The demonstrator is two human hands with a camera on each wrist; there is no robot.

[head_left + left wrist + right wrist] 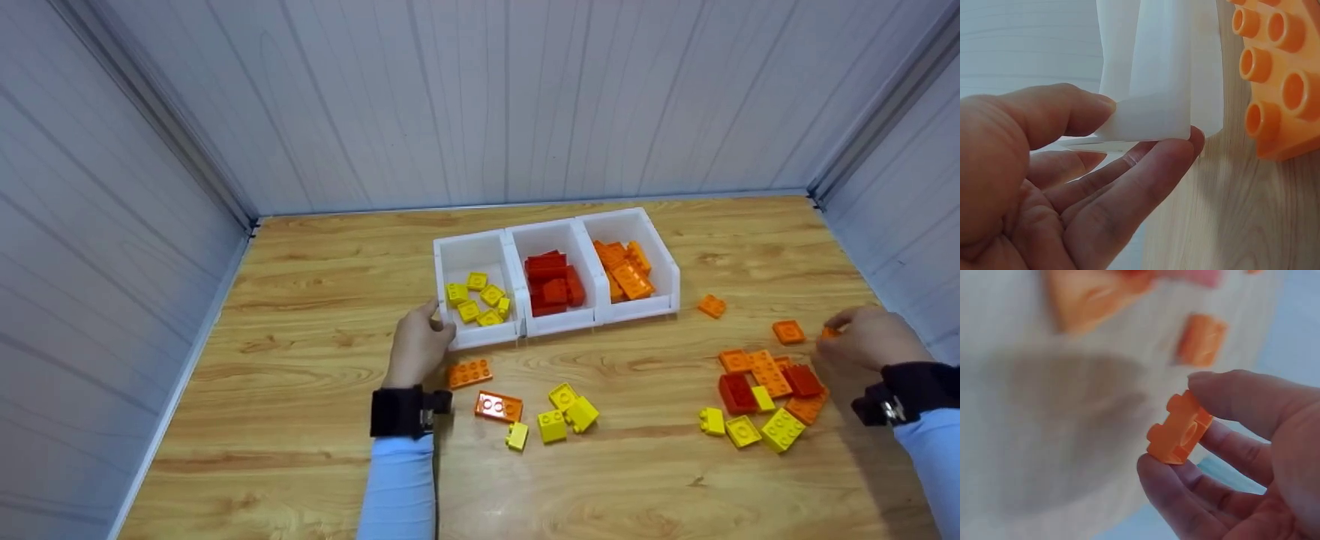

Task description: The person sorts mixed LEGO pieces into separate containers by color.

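Observation:
My left hand [420, 345] pinches the front left corner of a white bin [484, 341] with yellow bricks in it; in the left wrist view the thumb and fingers sit on either side of its translucent wall [1151, 115]. At the far right, my right hand [874, 337] holds a small orange brick [1180, 430] between thumb and fingertips, its studs showing in the right wrist view. Close to that hand lie a loose orange brick [788, 331] and a mixed pile with a red brick [737, 394] and a yellow brick [783, 430].
Joined to the yellow bin are a bin of red bricks [562, 322] and a bin of orange bricks [637, 307]. Orange plates [498, 406] and several yellow bricks [552, 426] lie in front. White panel walls [480, 105] enclose the table's back and sides.

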